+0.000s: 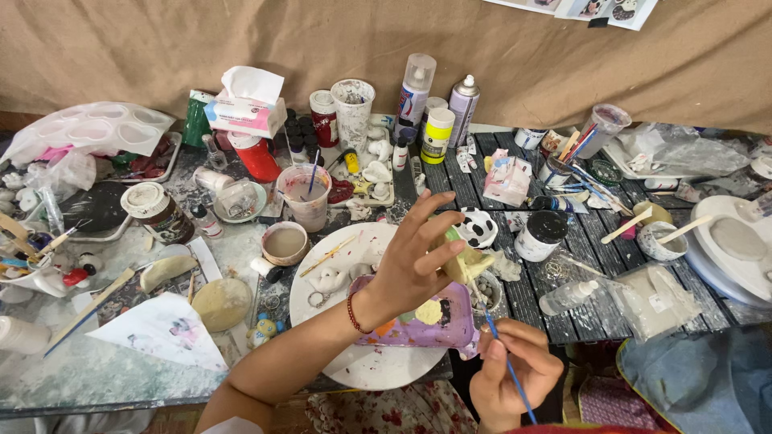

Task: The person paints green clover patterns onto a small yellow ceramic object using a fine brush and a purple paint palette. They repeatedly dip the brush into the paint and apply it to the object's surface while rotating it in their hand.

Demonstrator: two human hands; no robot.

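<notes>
- Above the near edge of the round white plate (362,366), the left hand (410,269) is raised with its fingers spread, pinching a small pale-yellow clay piece (469,261) with a green patch between thumb and fingertips.
- Just right of the plate, the right hand (515,370) is closed around a blue-handled paintbrush (505,362), held like a pen; its tip points up toward the clay piece, but contact cannot be made out.
- On the plate's right side lies a purple palette (422,321) carrying yellow and orange blobs of paint, directly under the left hand.
- On the plate's left side rest a small white figure (330,279) and a thin wooden stick (326,257).
- Just beyond the plate's far left edge stands a small cup of beige paint (285,243); further back is a plastic cup of cloudy pink water (305,195) with a brush in it.
- Beyond the plate's far right edge sits a white ball with black spots (479,228), and right of that a black-lidded white jar (542,235).
- Well behind the plate, spray cans (462,108) and a yellow-capped bottle (437,135) stand by the brown cloth backdrop (161,48).
- Left of the plate lies a flat beige disc (221,303).
</notes>
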